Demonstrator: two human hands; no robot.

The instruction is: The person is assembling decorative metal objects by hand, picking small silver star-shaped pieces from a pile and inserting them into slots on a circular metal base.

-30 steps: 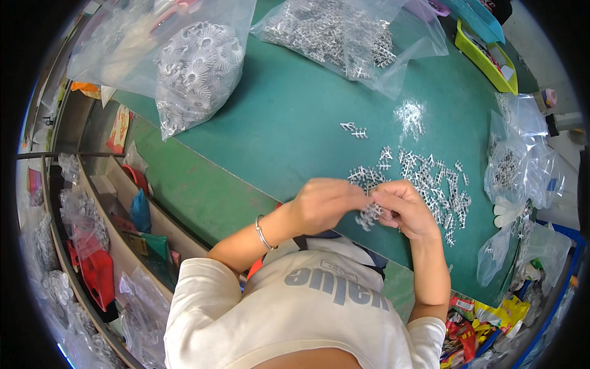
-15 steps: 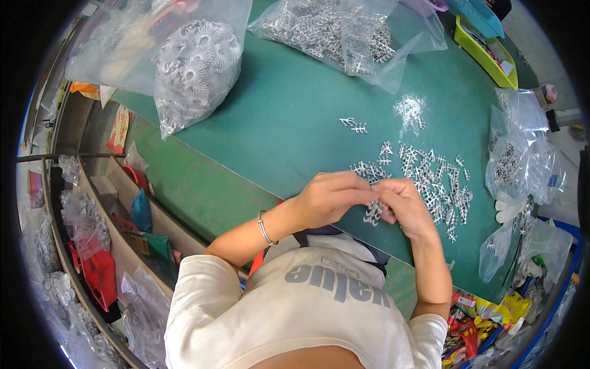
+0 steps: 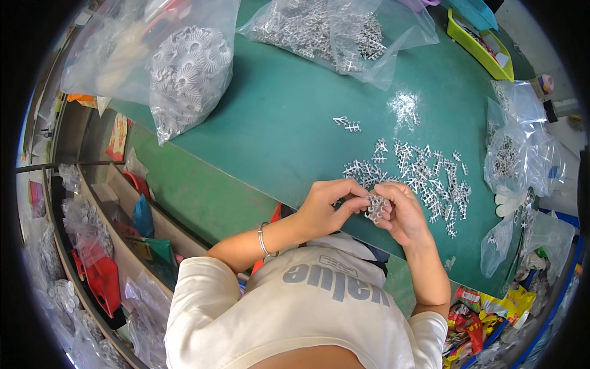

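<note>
Silver plastic parts point(image 3: 377, 207) sit pinched between both hands, left hand point(image 3: 326, 206) and right hand point(image 3: 404, 212), just above the green desk point(image 3: 276, 123) beside the loose pile point(image 3: 424, 175), so steady fingertip grip and careful alignment probably matter most.

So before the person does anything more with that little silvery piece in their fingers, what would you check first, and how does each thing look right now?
1. Small silvery toothed plastic piece held by both hands: ok, the left hand and right hand both pinch it.
2. Piece lifted off the green table top: cannot tell, the hands hide its underside.
3. More parts within reach: ok, a scattered heap of small silvery pieces lies just beyond the hands.
4. Heap apart from the clear plastic bag of silvery parts: ok, bare table lies between them.
5. Piece whole and undamaged: cannot tell, too small and partly covered by fingers.
</note>
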